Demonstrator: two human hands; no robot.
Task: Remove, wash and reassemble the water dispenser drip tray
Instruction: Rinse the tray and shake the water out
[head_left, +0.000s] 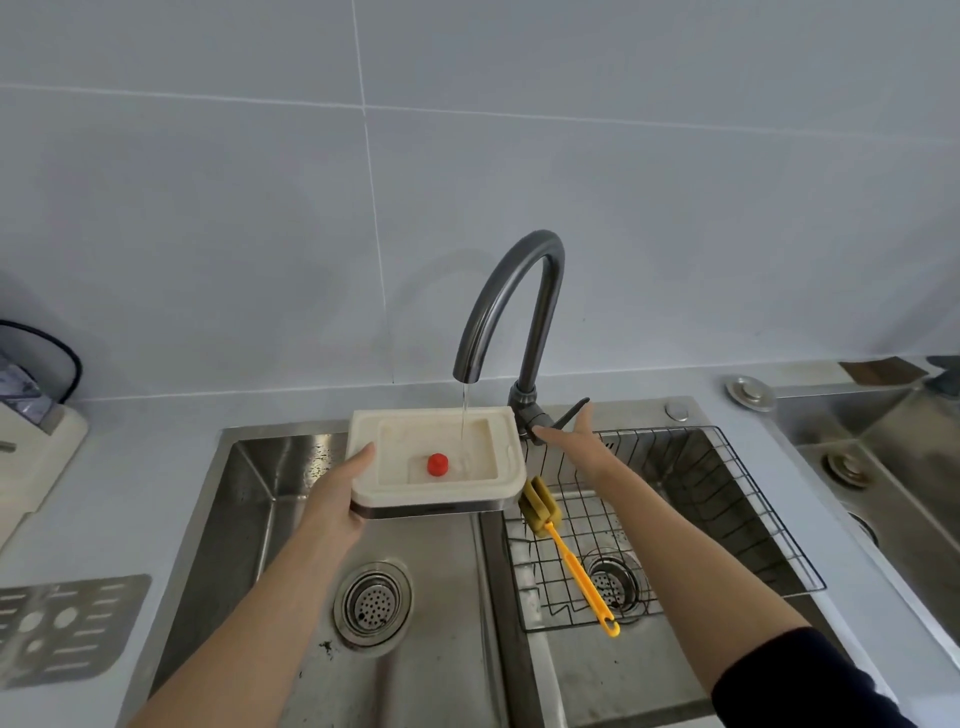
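Note:
My left hand (340, 493) grips the left edge of the white drip tray (498, 488), holding it level above the left sink basin (249, 467). A red float (437, 464) sits inside the tray. A thin stream of water falls from the dark curved faucet (524, 291) into the tray's right part. My right hand (576, 441) reaches past the tray's right side, with thumb and fingers apart around the faucet lever (569, 413). The metal slotted tray cover (62, 629) lies flat on the counter at the lower left.
A wire rack (737, 499) sits in the right basin with a yellow-handled sponge brush (571, 556) lying on it. Drain strainers (371, 603) are in both basins. A second sink (883, 467) is at the far right. An appliance with a black cable (31, 431) stands at the left.

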